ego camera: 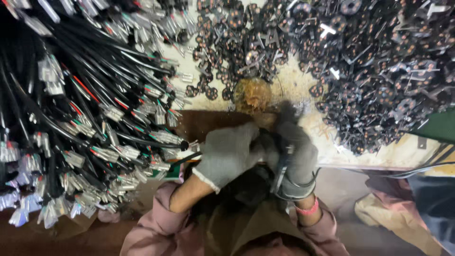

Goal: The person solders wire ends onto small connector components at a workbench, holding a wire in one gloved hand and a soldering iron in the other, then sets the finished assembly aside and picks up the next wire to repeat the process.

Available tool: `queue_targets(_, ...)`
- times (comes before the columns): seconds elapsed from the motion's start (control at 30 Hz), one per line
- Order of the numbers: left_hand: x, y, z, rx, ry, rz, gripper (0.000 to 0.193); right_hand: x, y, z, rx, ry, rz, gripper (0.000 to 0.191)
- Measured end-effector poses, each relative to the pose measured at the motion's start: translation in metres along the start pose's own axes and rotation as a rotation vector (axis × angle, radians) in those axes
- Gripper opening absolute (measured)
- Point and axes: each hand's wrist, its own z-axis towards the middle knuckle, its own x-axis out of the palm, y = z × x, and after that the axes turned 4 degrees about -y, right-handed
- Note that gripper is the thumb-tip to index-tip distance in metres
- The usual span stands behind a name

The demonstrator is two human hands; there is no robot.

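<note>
Left hand (227,154): grey knit glove, fingers curled closed, pressed against the right hand at the middle of the view. Contents of the grip not discernible; whether the black cable (182,159) running toward the glove from the left is gripped cannot be told.

Right hand (296,154): darker grey glove, fingers wrapped closed around a small dark part (283,161), mostly hidden by the glove. Pink band (309,208) at the wrist.

Position of both hands: over the front edge of the surface (294,83), just below a round brownish pot (252,95) with a glossy amber mass inside; exact contents not identifiable.

Left of the hands: large bundle of black cables (71,109), spread fanwise, each end showing red and green cores and flat silver terminals (113,154). Nearest cable ends close to the left glove.

Back and right of the surface: loose heap of small black round parts with copper-coloured centres (379,71) and metal tabs, lying directly on the pale surface, in no container. Heap reaching around the pot on both sides.

Far right edge: green flat object (441,125), partly in view. Lower right: crumpled cloth (379,215) below the surface edge.

Pink sleeves (156,223) at the lower edge.
</note>
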Motion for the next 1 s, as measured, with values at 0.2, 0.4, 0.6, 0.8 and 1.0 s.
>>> queue_targets(0.2,0.005,-0.016,-0.027,-0.017,-0.221,-0.072,0.014,-0.012,0.013,-0.013,-0.001,-0.018,-0.075,0.035)
queue_targets(0.4,-0.003,0.003,-0.056,-0.193,-0.187,-0.666,0.012,-0.002,0.020,-0.042,0.034,0.077,-0.050,0.035)
queue_targets(0.6,-0.003,0.005,-0.072,-0.150,-0.241,-0.484,0.034,0.005,0.024,-0.049,0.025,0.027,-0.230,0.012)
queue_targets(0.8,0.004,0.021,-0.078,0.154,-0.234,-0.419,0.018,0.004,0.028,-0.054,-0.019,0.003,-0.272,0.017)
queue_targets(1.0,0.012,0.021,-0.078,0.030,-0.179,-0.657,0.012,0.022,0.031,-0.057,0.158,-0.187,0.134,0.021)
